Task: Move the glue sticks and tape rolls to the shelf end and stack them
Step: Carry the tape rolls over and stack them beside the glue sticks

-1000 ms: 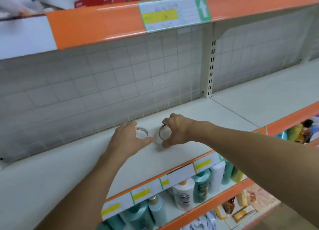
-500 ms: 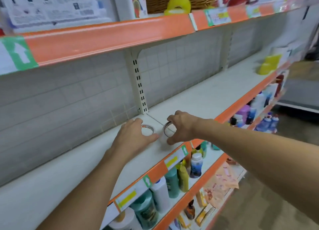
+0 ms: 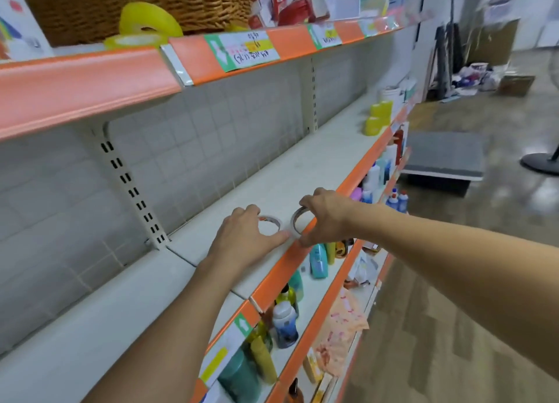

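My left hand (image 3: 245, 236) grips a small white tape roll (image 3: 270, 224) just above the white shelf (image 3: 272, 178). To its right, my right hand (image 3: 325, 213) pinches a second, thinner tape roll (image 3: 297, 221), tilted on edge over the shelf's orange front lip. The two rolls sit side by side, nearly touching. Far down the shelf at its end stand stacked yellow tape rolls (image 3: 378, 117) and white items (image 3: 391, 95). No glue sticks can be made out.
A perforated upright (image 3: 130, 187) rises behind my left arm. The shelf above holds yellow tape rolls (image 3: 145, 27) and a wicker basket (image 3: 136, 3). Bottles (image 3: 284, 324) fill the lower shelves. A grey platform (image 3: 444, 157) stands on the floor to the right.
Both hands, each with its tape roll, have travelled rightward along the shelf past the upright. The shelf end with yellow rolls has come into view.
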`<state>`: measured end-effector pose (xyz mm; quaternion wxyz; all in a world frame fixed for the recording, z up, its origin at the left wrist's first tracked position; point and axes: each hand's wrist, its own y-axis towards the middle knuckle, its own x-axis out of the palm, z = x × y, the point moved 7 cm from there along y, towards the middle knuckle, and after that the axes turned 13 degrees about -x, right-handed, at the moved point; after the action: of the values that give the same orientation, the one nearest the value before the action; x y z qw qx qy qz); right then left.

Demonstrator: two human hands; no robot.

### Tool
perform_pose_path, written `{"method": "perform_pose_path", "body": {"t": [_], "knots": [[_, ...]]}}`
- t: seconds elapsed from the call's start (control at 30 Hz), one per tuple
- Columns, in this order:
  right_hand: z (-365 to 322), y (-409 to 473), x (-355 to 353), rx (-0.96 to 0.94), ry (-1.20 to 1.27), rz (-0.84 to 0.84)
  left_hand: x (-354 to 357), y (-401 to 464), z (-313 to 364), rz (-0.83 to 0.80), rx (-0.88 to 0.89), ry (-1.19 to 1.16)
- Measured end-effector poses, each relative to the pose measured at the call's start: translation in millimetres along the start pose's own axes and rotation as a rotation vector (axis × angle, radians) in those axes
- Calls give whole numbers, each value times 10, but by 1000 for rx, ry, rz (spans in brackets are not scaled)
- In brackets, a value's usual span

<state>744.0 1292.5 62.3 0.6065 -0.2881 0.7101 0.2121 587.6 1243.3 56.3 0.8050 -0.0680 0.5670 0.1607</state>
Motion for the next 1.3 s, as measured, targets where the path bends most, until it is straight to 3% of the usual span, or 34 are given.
{"method": "perform_pose_path", "body": {"t": [0.73, 1.3], "knots": [[2320, 458, -414, 320, 64, 117, 876, 1881, 1875, -139, 303, -8], [5357, 597, -1219, 302, -3, 145, 1631, 3220, 4599, -54, 324, -117]]}}
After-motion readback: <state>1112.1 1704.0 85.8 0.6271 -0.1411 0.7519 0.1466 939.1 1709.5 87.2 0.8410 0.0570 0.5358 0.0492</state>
